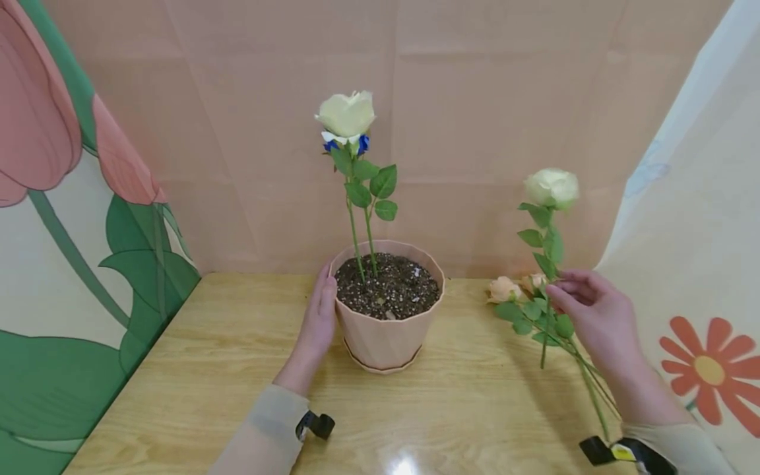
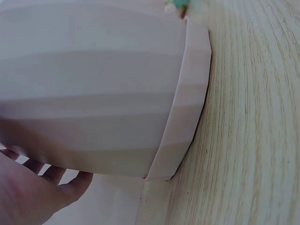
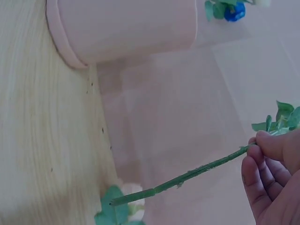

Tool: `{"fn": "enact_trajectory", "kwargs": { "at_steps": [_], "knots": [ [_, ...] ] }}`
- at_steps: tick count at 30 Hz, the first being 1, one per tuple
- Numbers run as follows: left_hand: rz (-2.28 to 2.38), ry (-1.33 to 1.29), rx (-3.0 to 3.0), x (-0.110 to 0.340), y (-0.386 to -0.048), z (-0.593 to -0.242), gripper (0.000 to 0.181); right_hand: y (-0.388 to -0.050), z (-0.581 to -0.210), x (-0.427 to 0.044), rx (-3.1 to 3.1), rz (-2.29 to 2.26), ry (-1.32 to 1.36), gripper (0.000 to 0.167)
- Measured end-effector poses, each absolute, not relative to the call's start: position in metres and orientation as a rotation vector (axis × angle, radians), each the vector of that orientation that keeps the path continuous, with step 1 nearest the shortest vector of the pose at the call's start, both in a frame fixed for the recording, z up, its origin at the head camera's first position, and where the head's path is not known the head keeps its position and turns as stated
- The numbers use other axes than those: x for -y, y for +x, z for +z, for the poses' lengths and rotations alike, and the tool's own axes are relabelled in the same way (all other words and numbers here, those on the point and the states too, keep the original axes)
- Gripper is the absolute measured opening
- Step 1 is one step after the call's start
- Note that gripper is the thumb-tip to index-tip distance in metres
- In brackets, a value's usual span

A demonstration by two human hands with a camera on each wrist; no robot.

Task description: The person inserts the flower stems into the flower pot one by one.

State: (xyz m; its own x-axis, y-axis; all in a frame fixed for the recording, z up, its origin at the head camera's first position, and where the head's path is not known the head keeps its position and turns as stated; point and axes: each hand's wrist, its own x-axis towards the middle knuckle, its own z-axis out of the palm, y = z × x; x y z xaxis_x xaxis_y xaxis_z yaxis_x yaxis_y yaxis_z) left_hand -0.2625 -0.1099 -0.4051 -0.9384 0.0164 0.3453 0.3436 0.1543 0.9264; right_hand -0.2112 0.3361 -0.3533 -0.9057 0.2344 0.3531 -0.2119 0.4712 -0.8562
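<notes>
A pink flowerpot point(image 1: 382, 330) filled with dark soil point(image 1: 394, 290) stands on its saucer in the head view. Planted in it are two green stems, with a white rose point(image 1: 346, 115) and blue-and-white petals point(image 1: 363, 144) just under it. My left hand point(image 1: 320, 313) rests against the pot's left side, fingers along the wall. At the right, my right hand point(image 1: 600, 316) pinches the stem of another white rose point(image 1: 552, 188) between thumb and fingers, holding it upright above the table. The right wrist view shows its bare stem point(image 3: 187, 175) running down to the cut end.
Peach roses point(image 1: 505, 290) with long green stems lie on the wooden table point(image 1: 249, 369), below and behind the right hand. A pink backdrop point(image 1: 463, 132) hangs behind the table. Tulip-printed cloth point(image 1: 142, 264) borders the left, and flower-printed cloth point(image 1: 706, 264) the right.
</notes>
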Motion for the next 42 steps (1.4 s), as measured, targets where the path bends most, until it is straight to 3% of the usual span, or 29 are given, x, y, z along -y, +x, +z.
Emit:
{"fn": "enact_trajectory", "kwargs": {
  "at_steps": [16,25,34,42],
  "knots": [
    [-1.847,-0.348,2.188,0.110,-0.264,-0.408,0.063,-0.220,-0.324,-0.290,2.148,1.614,0.055,0.028],
    [-1.864,-0.343,2.188,0.110,-0.263,-0.406,0.063,-0.226,-0.288,-0.262,2.083,1.631,0.012,0.039],
    [-1.859,-0.343,2.191,0.110,-0.263,-0.405,0.063,-0.237,-0.255,-0.219,1.701,1.897,0.276,0.023],
    [-1.842,-0.342,2.191,0.109,-0.262,-0.405,0.063,-0.249,-0.246,-0.185,1.680,1.903,0.356,0.020]
  ]
}}
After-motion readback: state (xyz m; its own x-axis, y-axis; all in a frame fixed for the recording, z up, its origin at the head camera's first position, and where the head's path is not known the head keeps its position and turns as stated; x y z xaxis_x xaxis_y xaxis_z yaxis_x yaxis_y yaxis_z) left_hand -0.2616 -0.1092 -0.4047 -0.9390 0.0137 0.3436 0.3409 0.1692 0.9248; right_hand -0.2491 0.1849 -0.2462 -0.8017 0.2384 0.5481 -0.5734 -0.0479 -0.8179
